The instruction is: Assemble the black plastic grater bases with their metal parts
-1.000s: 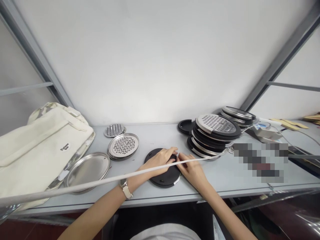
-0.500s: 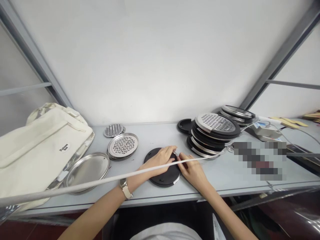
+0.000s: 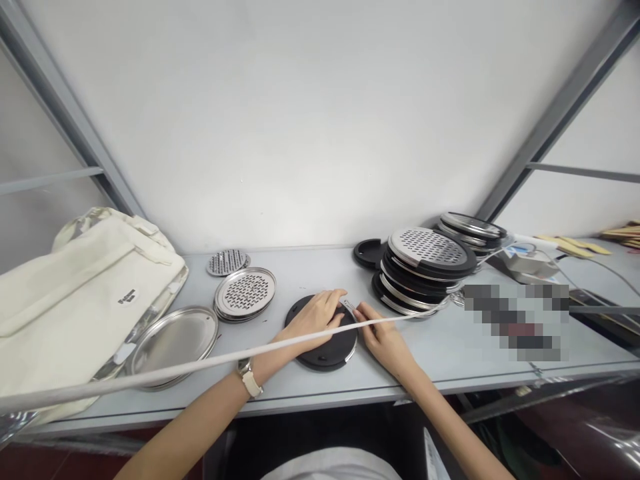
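Head view: the black disc (image 3: 330,355) lies flat on the desk (image 3: 310,272), directly before the person, with a bright metal edge showing at its lower right. The left hand (image 3: 314,320) rests over it, its grip unclosed, thumb and fingers apart. The right hand (image 3: 386,339), at the disc's right side, appears to pinch a small metal piece (image 3: 349,305); the contact itself is partly hidden. Perforated plates (image 3: 245,293) lie to the left, and a stack of black-rimmed discs (image 3: 430,261) stands to the right.

Handling recommendations, in my judgement: bear down evenly with the left palm so that the disc does not turn; keep the left fingertips clear of the metal piece; guide that piece with a light, steady pinch, without levering against the rim. The pale cord (image 3: 200,365) crosses the view above both arms' work and may obscure sight of the contact.
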### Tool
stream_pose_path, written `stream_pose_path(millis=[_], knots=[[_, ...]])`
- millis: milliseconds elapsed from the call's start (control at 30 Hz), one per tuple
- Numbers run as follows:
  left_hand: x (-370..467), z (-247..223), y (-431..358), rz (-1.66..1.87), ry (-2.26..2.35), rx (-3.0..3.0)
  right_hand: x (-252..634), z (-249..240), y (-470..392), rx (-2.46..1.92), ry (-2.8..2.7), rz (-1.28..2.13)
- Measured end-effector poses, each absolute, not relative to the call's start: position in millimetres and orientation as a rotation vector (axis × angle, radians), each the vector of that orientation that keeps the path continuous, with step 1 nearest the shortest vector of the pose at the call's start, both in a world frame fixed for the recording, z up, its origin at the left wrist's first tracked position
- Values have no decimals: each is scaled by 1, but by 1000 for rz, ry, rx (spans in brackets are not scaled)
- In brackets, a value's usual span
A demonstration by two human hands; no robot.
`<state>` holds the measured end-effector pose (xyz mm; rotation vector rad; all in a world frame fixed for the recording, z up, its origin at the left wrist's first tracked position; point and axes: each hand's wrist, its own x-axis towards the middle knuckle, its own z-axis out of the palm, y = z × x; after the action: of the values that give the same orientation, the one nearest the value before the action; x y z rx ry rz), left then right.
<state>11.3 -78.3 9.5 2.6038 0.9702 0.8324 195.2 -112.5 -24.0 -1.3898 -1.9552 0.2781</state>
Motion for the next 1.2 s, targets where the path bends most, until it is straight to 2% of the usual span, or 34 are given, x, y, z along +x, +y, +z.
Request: stream_pose_path(millis=[833,1200], knots=[[11,13,-80,786,820,2683,191,-17,-113,-1274,-1964,407],[12,11,-79,776,814,2589,190,-15,-114,-1324,-2001,280]])
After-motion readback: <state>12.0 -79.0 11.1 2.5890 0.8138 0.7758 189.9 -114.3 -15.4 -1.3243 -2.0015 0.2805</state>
